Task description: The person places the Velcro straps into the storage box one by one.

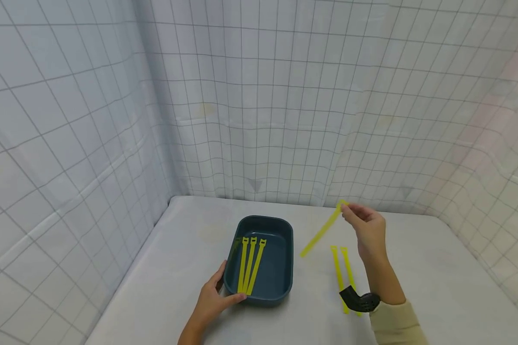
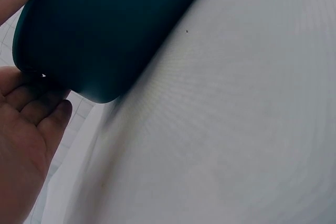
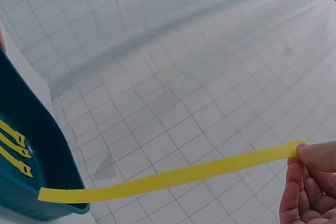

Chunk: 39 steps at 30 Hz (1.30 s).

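A dark teal bin (image 1: 277, 268) stands on the white table, with several yellow hook-and-loop cable ties (image 1: 252, 266) lying lengthwise along its left side. My left hand (image 1: 211, 298) grips the bin's near left corner, thumb on the rim and fingers round the outer wall; the left wrist view shows the fingers (image 2: 39, 100) against that wall. Between thumb and fingertips, my right hand (image 1: 370, 232) pinches another yellow cable tie (image 3: 173, 178) by its slotted head. Its tail slants down left toward the bin, above the table in the head view.
Two more yellow ties (image 1: 338, 270) lie side by side on the table (image 1: 198, 235), right of the bin and partly behind the black wrist camera (image 1: 360, 300). White grid-patterned curtains (image 1: 263, 120) enclose the back and sides.
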Each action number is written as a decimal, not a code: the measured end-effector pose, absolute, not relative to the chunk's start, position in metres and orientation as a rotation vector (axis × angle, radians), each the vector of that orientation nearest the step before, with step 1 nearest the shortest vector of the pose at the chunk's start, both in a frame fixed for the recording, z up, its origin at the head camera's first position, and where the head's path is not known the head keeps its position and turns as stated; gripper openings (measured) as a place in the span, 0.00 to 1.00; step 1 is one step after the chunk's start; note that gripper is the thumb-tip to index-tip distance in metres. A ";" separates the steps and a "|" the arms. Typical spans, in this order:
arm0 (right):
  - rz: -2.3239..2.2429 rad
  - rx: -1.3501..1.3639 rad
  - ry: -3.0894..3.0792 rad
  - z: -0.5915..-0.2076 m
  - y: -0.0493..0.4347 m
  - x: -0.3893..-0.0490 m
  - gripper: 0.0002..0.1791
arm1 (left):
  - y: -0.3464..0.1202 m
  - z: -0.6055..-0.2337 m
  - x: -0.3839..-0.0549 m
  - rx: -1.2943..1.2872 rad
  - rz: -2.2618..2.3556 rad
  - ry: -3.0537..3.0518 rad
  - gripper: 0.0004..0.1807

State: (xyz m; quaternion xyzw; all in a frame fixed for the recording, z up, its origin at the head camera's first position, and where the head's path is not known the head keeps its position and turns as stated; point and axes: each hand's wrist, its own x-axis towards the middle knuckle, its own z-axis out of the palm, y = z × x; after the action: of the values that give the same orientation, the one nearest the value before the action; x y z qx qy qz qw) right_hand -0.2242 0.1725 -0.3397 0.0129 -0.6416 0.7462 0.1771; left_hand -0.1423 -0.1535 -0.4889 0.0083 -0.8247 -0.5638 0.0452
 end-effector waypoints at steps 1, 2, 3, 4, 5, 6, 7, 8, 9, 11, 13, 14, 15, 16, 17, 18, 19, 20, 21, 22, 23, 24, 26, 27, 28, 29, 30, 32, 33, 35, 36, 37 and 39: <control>2.125 0.048 -1.806 -0.339 0.170 -0.224 0.05 | -0.153 -0.489 -0.143 0.029 -1.723 -2.520 0.55; 2.131 0.060 -1.813 -0.339 0.167 -0.224 0.05 | -0.153 -0.489 -0.143 0.027 -1.719 -2.523 0.55; 2.140 0.069 -1.819 -0.339 0.164 -0.224 0.05 | -0.153 -0.489 -0.143 0.022 -1.720 -2.523 0.55; 2.147 0.080 -1.828 -0.340 0.161 -0.224 0.06 | -0.153 -0.489 -0.143 0.017 -1.717 -2.524 0.54; 2.150 0.091 -1.840 -0.341 0.158 -0.224 0.07 | -0.153 -0.489 -0.143 0.018 -1.718 -2.525 0.54; 2.148 0.102 -1.856 -0.342 0.155 -0.224 0.08 | -0.153 -0.489 -0.143 0.019 -1.718 -2.525 0.54; 2.150 0.118 -1.872 -0.343 0.152 -0.224 0.09 | -0.153 -0.489 -0.143 0.018 -1.714 -2.523 0.54; 2.148 0.131 -1.888 -0.345 0.149 -0.224 0.10 | -0.153 -0.489 -0.143 0.019 -1.716 -2.523 0.54; 2.148 0.139 -1.905 -0.346 0.146 -0.224 0.10 | -0.153 -0.489 -0.142 0.021 -1.717 -2.524 0.54; 2.125 0.163 -1.957 -0.349 0.140 -0.224 0.12 | -0.153 -0.489 -0.142 0.019 -1.721 -2.519 0.54; 2.115 0.190 -1.994 -0.352 0.133 -0.225 0.14 | -0.152 -0.490 -0.142 0.024 -1.727 -2.517 0.54; 2.113 0.202 -2.008 -0.354 0.130 -0.226 0.14 | -0.153 -0.490 -0.142 0.023 -1.732 -2.514 0.54; 2.107 0.215 -2.030 -0.355 0.127 -0.226 0.15 | -0.153 -0.490 -0.142 0.023 -1.735 -2.509 0.54; 2.107 0.228 -2.045 -0.357 0.123 -0.227 0.15 | -0.153 -0.490 -0.141 0.021 -1.737 -2.506 0.54; 2.112 0.239 -2.055 -0.359 0.120 -0.227 0.16 | -0.153 -0.490 -0.141 0.025 -1.737 -2.505 0.54; 2.120 0.249 -2.062 -0.361 0.117 -0.228 0.15 | -0.153 -0.489 -0.141 0.024 -1.735 -2.505 0.54; 2.123 0.254 -2.072 -0.362 0.114 -0.228 0.15 | -0.153 -0.489 -0.141 0.020 -1.734 -2.503 0.54; 2.125 0.253 -2.085 -0.364 0.111 -0.228 0.15 | -0.154 -0.489 -0.141 0.018 -1.737 -2.502 0.54; 2.124 0.250 -2.104 -0.366 0.108 -0.228 0.15 | -0.154 -0.488 -0.141 0.020 -1.735 -2.504 0.54; 2.128 0.246 -2.119 -0.368 0.106 -0.229 0.14 | -0.154 -0.488 -0.141 0.016 -1.731 -2.508 0.54; 2.133 0.247 -2.135 -0.370 0.103 -0.229 0.14 | -0.154 -0.488 -0.141 0.016 -1.730 -2.509 0.54; 2.140 0.249 -2.148 -0.372 0.101 -0.229 0.14 | -0.154 -0.487 -0.141 0.018 -1.729 -2.511 0.54; 2.155 0.253 -2.171 -0.375 0.097 -0.229 0.13 | -0.153 -0.487 -0.141 0.021 -1.721 -2.516 0.54; 2.170 0.259 -2.171 -0.377 0.096 -0.229 0.13 | -0.153 -0.487 -0.142 0.021 -1.719 -2.519 0.54; 2.185 0.262 -2.170 -0.379 0.094 -0.230 0.13 | -0.153 -0.487 -0.142 0.018 -1.718 -2.519 0.54; 2.197 0.263 -2.167 -0.380 0.093 -0.230 0.13 | -0.153 -0.488 -0.142 0.016 -1.721 -2.518 0.54; 2.209 0.258 -2.166 -0.382 0.091 -0.230 0.13 | -0.153 -0.488 -0.142 0.014 -1.721 -2.518 0.54; 2.226 0.247 -2.166 -0.384 0.089 -0.230 0.13 | -0.153 -0.488 -0.142 0.009 -1.724 -2.515 0.54; 2.234 0.242 -2.168 -0.386 0.088 -0.230 0.14 | -0.154 -0.488 -0.142 0.003 -1.726 -2.511 0.54; 2.243 0.230 -2.182 -0.388 0.086 -0.230 0.14 | -0.154 -0.489 -0.142 0.000 -1.728 -2.506 0.54; 2.246 0.226 -2.190 -0.389 0.085 -0.231 0.14 | -0.154 -0.489 -0.142 -0.001 -1.728 -2.505 0.53; 2.253 0.218 -2.194 -0.390 0.084 -0.231 0.14 | -0.154 -0.488 -0.142 -0.006 -1.726 -2.505 0.53; 2.265 0.208 -2.197 -0.391 0.082 -0.231 0.13 | -0.154 -0.488 -0.141 -0.013 -1.725 -2.505 0.54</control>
State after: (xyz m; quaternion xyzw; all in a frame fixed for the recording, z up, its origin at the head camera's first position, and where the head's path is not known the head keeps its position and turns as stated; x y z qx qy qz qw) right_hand -0.2312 0.0820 -0.3913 0.0657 -0.6947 0.7162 -0.0105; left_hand -0.1415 -0.1541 -0.4883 -0.0044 -0.8226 -0.5665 0.0498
